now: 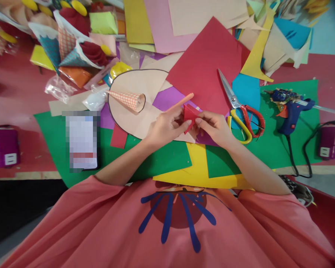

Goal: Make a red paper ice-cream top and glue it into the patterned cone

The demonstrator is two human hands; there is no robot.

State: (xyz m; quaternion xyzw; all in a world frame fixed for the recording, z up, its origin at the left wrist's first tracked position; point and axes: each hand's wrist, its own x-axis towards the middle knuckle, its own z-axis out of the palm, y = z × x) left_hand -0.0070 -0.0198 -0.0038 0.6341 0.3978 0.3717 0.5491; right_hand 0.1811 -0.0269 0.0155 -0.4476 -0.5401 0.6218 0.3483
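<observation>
A small red paper piece (190,117) is sitting between the person's two hands, just above the beige sheet. To my eye, the step in hand is the folding or rolling of this piece, and the next move is calling for a firm pinch that isn't creasing it. The left hand (166,126) is gripping it with the thumb laid across its face; the right hand (214,128) is pinching its other side, fingers curled. Both forearms are angling inward from the body. A slim orange stick-like piece (181,102) is showing beyond the left fingers; whether they're holding it, I can't tell. Farther out, a checked cone (127,99) is lying on the beige sheet (128,121), and scissors (234,102) are resting beside the right hand.
</observation>
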